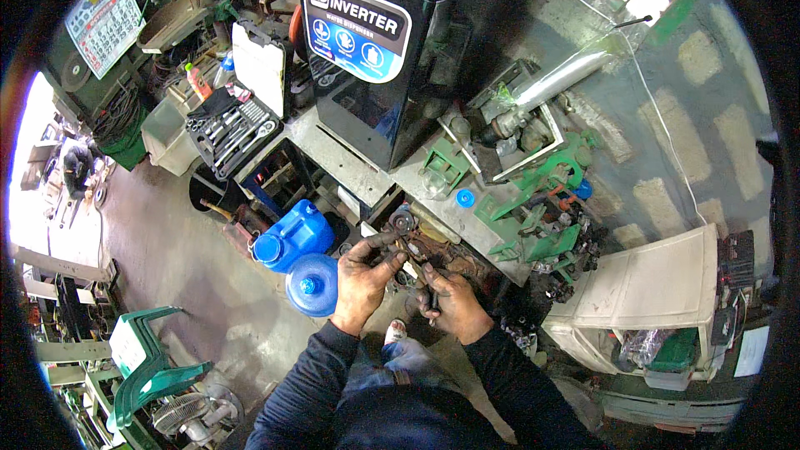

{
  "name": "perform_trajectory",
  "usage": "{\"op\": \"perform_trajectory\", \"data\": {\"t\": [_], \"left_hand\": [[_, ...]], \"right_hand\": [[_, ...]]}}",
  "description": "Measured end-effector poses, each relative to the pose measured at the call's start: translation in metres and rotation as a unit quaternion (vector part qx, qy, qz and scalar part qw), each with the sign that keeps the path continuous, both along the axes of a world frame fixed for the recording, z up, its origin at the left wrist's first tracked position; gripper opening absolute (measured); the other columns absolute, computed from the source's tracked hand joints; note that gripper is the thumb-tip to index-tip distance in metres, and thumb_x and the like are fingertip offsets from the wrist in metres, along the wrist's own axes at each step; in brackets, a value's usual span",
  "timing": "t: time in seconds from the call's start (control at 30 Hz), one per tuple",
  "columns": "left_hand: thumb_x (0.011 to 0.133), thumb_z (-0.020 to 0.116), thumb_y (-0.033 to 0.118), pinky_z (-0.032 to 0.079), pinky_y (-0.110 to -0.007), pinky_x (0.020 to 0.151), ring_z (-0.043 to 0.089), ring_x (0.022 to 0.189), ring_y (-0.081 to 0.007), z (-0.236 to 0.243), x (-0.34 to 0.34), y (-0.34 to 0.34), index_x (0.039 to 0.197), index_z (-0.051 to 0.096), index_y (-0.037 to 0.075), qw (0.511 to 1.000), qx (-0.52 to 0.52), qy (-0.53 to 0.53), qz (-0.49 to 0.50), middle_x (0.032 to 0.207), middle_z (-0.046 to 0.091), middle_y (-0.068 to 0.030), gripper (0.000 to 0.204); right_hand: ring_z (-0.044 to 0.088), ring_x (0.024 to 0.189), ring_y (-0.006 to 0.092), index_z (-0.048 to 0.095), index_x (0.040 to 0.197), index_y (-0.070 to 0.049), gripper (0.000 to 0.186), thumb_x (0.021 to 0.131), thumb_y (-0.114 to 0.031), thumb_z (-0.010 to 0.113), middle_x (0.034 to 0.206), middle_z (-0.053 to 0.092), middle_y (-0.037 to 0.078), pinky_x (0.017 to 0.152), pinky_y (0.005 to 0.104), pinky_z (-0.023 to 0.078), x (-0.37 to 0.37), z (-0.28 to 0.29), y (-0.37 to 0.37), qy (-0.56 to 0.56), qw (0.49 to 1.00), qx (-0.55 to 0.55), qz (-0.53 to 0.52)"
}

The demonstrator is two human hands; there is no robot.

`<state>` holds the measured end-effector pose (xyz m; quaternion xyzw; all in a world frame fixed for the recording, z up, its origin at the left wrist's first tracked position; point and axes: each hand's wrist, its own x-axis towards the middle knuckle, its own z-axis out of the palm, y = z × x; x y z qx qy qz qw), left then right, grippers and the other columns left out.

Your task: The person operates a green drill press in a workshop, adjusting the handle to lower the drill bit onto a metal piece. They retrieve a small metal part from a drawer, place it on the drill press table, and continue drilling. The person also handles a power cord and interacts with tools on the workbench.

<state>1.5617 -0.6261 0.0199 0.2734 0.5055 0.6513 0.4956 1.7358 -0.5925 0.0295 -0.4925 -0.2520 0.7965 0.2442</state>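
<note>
The soot-smudged left hand pinches a small pale part, its outline mostly covered; the right hand, just beside it, clasps a slim dark piece, hard to identify. A domed, translucent blue plastic bottle sits partly behind the left wrist.

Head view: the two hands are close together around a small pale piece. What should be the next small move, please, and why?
Probably steady the small pale piece with the left hand before shifting the right hand: it sits between both hands, and exactly how each one grips is too small to tell.
</note>
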Motion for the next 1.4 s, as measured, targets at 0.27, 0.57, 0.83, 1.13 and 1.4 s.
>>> {"op": "perform_trajectory", "data": {"t": [0.27, 0.57, 0.83, 1.13, 1.4], "left_hand": [[0.091, 0.077, 0.006, 0.054, -0.027, 0.079, 0.066, 0.085, -0.0105, 0.022, -0.023, -0.01, 0.11, 0.072, -0.004, 0.996, -0.004, 0.078, -0.04, 0.097, 0.075, -0.0061, 0.022], [0.097, 0.072, 0.012, 0.057, -0.027, 0.079, 0.071, 0.084, -0.0136, 0.035, -0.057, -0.012, 0.112, 0.073, -0.005, 0.982, 0.047, -0.054, -0.176, 0.097, 0.076, -0.008, 0.023], [0.099, 0.07, 0.014, 0.06, -0.034, 0.08, 0.072, 0.082, -0.0215, 0.02, -0.059, -0.018, 0.109, 0.067, -0.005, 0.982, -0.004, -0.101, -0.161, 0.097, 0.074, -0.0129, 0.021], [0.098, 0.068, 0.006, 0.061, -0.035, 0.078, 0.073, 0.088, -0.0265, -0.008, -0.089, -0.018, 0.11, 0.066, -0.003, 0.971, -0.033, -0.236, 0.022, 0.102, 0.073, -0.016, 0.016], [0.096, 0.067, 0.003, 0.063, -0.039, 0.083, 0.073, 0.093, -0.0293, -0.013, -0.124, -0.044, 0.109, 0.066, -0.002, 0.948, -0.015, -0.298, 0.113, 0.103, 0.072, -0.0172, 0.013]], "right_hand": [[0.056, 0.068, 0.0081, 0.069, 0.109, -0.006, 0.03, 0.104, -0.035, 0.062, 0.085, 0.065, -0.001, 0.056, 0.0244, 0.045, -0.005, 0.016, -0.02, -0.062, 0.97, 0.231, 0.034], [0.051, 0.055, 0.0062, 0.07, 0.105, -0.003, 0.03, 0.108, -0.029, 0.056, 0.076, 0.062, -0.001, 0.046, 0.024, 0.037, -0.006, 0.048, -0.023, -0.094, 0.956, 0.275, 0.044], [0.053, 0.059, 0.0077, 0.069, 0.112, -0.002, 0.037, 0.105, -0.037, 0.059, 0.077, 0.061, -0.001, 0.049, 0.0255, 0.043, -0.005, 0.049, -0.013, -0.133, 0.949, 0.278, 0.072], [0.068, 0.074, 0.0215, 0.062, 0.113, -0.003, 0.021, 0.094, 0.0, 0.054, 0.091, 0.069, 0.01, 0.059, 0.0347, 0.055, 0.048, -0.186, 0.105, -0.252, 0.946, 0.189, 0.081], [0.066, 0.102, 0.0434, 0.064, 0.115, 0.0, 0.035, 0.083, -0.014, 0.062, 0.105, 0.07, 0.027, 0.093, 0.049, 0.053, 0.021, -0.236, 0.135, -0.516, 0.661, 0.446, 0.314]]}}
